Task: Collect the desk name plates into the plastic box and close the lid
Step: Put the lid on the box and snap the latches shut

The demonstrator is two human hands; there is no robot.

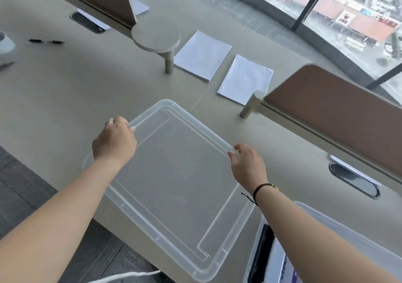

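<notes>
A clear plastic lid (180,187) lies flat over the near part of the beige desk, one corner past the desk's front edge. My left hand (114,142) grips its left rim, and my right hand (248,164) grips its far right rim. The clear plastic box (348,237) stands at the bottom right, partly behind my right forearm. Inside it I see name plates (280,265), one with a black edge and one with blue print. Most of the box's inside is hidden.
Two stacks of white paper (203,55) (245,79) lie farther back. A round desk stand (155,36) and brown dividers (339,117) rise from the desk. A black pen (46,41) lies at left. A cable port (353,179) sits at right.
</notes>
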